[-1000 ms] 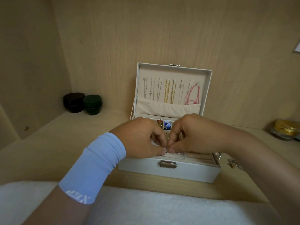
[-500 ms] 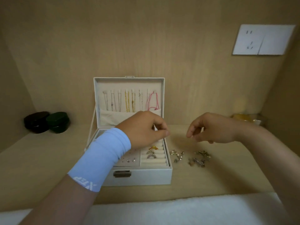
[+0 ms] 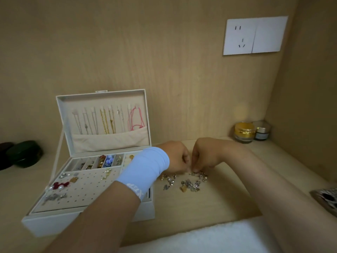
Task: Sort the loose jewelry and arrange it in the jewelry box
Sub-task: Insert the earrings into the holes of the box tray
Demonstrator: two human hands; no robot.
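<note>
A white jewelry box [image 3: 54,220] stands open at the left, with chains hanging inside its lid [image 3: 105,121]. Earrings sit on its perforated pad [image 3: 85,189] and in small compartments behind it. A pile of loose jewelry [image 3: 184,182] lies on the wooden shelf just right of the box. My left hand [image 3: 177,157], with a light blue wristband, and my right hand [image 3: 204,156] meet fingertip to fingertip at the far edge of the pile. Both pinch down at small pieces there. What each fingertip grips is too small to tell.
Two dark round cases [image 3: 23,154] sit at the far left. A gold-lidded jar [image 3: 244,131] and a smaller jar [image 3: 261,131] stand in the back right corner. A wall socket [image 3: 254,35] is above. A patterned object [image 3: 326,199] lies at the right edge; white cloth [image 3: 200,238] lies in front.
Both hands left the jewelry box and moved right to the loose pile, where they now pinch together. The view has swung right and closer, showing the box's pad uncovered.
</note>
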